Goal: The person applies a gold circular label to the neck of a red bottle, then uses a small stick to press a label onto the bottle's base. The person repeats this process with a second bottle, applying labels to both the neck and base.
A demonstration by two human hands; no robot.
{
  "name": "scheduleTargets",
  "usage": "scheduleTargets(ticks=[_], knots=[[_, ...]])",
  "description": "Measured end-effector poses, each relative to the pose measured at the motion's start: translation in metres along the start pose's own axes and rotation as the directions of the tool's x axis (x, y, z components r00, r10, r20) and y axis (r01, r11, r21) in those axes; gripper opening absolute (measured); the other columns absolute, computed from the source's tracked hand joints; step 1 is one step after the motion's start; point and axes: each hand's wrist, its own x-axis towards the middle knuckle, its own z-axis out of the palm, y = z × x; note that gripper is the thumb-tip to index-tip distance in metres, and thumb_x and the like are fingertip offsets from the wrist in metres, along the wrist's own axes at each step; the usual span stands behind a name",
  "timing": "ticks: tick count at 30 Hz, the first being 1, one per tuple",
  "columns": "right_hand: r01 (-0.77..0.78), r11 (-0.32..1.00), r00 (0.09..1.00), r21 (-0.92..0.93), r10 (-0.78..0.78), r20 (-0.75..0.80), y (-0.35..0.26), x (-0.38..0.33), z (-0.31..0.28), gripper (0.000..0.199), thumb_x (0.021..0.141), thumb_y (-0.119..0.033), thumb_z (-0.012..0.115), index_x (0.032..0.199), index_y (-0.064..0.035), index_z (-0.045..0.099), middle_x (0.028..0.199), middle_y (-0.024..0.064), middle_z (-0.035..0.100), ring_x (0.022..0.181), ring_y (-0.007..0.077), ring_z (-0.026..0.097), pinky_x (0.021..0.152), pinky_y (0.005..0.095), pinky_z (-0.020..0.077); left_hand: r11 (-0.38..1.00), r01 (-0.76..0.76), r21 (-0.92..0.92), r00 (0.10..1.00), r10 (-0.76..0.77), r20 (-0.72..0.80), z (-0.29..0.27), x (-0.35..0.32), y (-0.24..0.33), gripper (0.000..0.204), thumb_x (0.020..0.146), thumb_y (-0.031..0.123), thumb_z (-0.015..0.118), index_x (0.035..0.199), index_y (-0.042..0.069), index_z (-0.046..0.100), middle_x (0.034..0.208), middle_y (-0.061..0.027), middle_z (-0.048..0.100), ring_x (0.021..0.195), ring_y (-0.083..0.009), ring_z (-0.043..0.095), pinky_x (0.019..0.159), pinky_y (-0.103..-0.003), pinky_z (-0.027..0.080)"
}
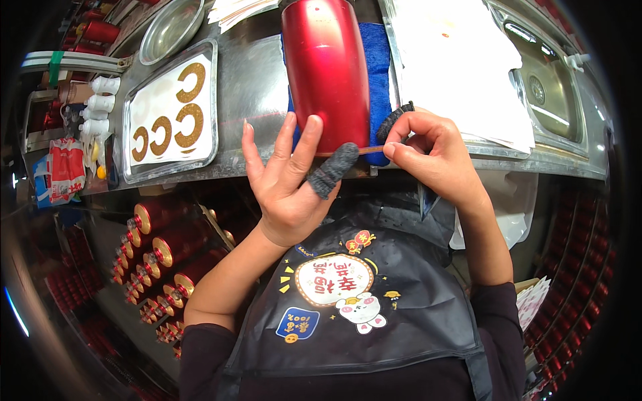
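Observation:
A glossy red metal cylinder (328, 73) lies lengthwise on a blue cloth (379, 67), its near end toward me. My left hand (284, 194) is at that near end with fingers stretched out and spread, some fingertips against the red surface. A grey knitted finger cover (334, 170) sits on its thumb. Between my hands runs a thin brownish strip (372, 150) along the cylinder's near edge. Its right end is pinched by the thumb and fingertip of my right hand (438, 157), which also wears a dark knitted finger cover (394, 121). The strip's left end is hidden behind the left thumb.
Left on the metal bench, a tray (214, 127) holds white paper with several gold C-shaped pieces (190, 127). A metal bowl (170, 30) stands behind it. White sheets (455, 60) and a sink (580, 100) are at right. Red cylinders with gold ends (160, 250) are stacked below.

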Motion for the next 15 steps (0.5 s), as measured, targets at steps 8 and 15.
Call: scheduleTargets(ticks=[8, 15], knots=[[0.029, 0.999, 0.999, -0.021, -0.029, -0.014, 0.003, 0.001, 0.004, 0.011, 0.088, -0.009, 0.072, 0.083, -0.002, 0.066, 0.08, -0.005, 0.056, 0.066, -0.0007, 0.045, 0.057, 0.0177, 0.0331, 0.984, 0.109, -0.142, 0.992, -0.116, -0.045, 0.006, 0.01, 0.001, 0.041, 0.074, 0.008, 0.082, 0.114, 0.006, 0.075, 0.146, -0.0172, 0.057, 0.138, -0.0413, 0.051, 0.114, -0.069, 0.022], [-0.015, 0.997, 1.0, 0.072, 0.015, -0.001, -0.026, -0.014, 0.001, 0.011, 0.085, -0.008, 0.072, 0.08, -0.0019, 0.064, 0.079, -0.0052, 0.054, 0.066, -0.0008, 0.045, 0.057, 0.0177, 0.0321, 0.969, 0.18, -0.169, 0.982, -0.187, -0.028, 0.002, -0.037, -0.014, 0.046, 0.076, 0.009, 0.084, 0.118, -0.004, 0.07, 0.146, -0.0227, 0.055, 0.129, -0.0373, 0.059, 0.116, -0.066, 0.021]])
